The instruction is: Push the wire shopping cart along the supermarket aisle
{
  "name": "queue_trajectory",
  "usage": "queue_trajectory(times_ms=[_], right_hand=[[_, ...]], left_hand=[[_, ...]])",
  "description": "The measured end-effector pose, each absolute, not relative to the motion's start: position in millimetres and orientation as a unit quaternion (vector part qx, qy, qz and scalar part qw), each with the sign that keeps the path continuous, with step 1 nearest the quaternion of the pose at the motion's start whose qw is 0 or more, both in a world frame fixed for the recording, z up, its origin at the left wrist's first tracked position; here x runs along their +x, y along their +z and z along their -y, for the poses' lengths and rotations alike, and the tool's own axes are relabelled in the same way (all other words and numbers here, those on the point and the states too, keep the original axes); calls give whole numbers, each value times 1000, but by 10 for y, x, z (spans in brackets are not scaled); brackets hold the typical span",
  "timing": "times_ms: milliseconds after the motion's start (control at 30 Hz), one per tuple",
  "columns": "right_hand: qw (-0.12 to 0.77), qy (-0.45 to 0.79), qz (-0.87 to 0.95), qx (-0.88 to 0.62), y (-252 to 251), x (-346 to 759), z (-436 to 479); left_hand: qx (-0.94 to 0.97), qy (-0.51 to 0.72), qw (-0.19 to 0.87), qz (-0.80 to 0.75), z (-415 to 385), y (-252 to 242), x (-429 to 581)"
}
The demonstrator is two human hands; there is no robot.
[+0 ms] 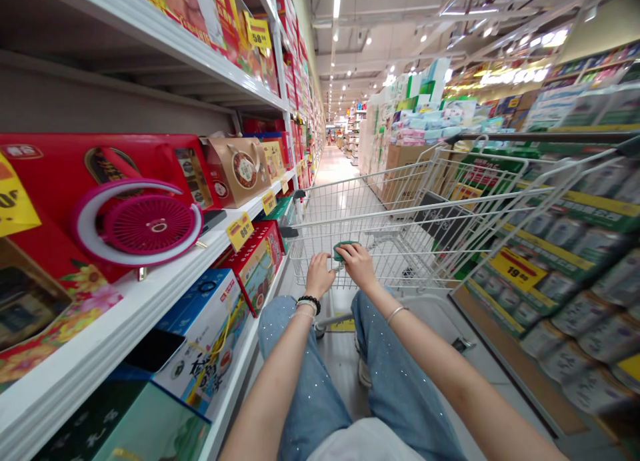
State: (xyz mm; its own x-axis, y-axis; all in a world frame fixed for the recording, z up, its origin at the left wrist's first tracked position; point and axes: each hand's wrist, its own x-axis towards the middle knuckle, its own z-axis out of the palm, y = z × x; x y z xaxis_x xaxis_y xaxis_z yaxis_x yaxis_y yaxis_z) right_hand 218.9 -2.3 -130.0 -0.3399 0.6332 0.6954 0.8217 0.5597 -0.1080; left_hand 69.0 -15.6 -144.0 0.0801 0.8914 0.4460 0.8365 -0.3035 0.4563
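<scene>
In front of my bent knees, my right hand (360,266) is closed on a small dark green item (340,254) that looks soft, like a folded cloth; its kind is hard to make out. My left hand (319,275) is right beside it, fingers curled together, and whatever they pinch is too small to tell. Both hands are close to the wire side of a shopping cart (360,234). A magenta fan (150,224) with a white ring light stands on the shelf to my left. Below it, a black phone (156,349) lies on a blue and white box (210,334).
White shelving (165,274) with red gift boxes (45,187) runs close along my left. On the right are stacked cans (580,361) on a low platform. Past the cart, the aisle floor (336,161) stretches away beside cartons (407,171).
</scene>
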Motion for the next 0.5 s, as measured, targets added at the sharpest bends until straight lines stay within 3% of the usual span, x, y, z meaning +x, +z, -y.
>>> queue_trajectory(times_ms=[100, 333, 500], right_hand=[[342, -128, 812, -456, -1352, 2201, 73], [419, -157, 773, -450, -1147, 2198, 16], [356, -134, 794, -473, -1228, 2206, 53]], left_hand=[[738, 339, 39, -583, 183, -1449, 709], [739, 353, 37, -572, 208, -1526, 775], [745, 352, 41, -565, 193, -1470, 743]])
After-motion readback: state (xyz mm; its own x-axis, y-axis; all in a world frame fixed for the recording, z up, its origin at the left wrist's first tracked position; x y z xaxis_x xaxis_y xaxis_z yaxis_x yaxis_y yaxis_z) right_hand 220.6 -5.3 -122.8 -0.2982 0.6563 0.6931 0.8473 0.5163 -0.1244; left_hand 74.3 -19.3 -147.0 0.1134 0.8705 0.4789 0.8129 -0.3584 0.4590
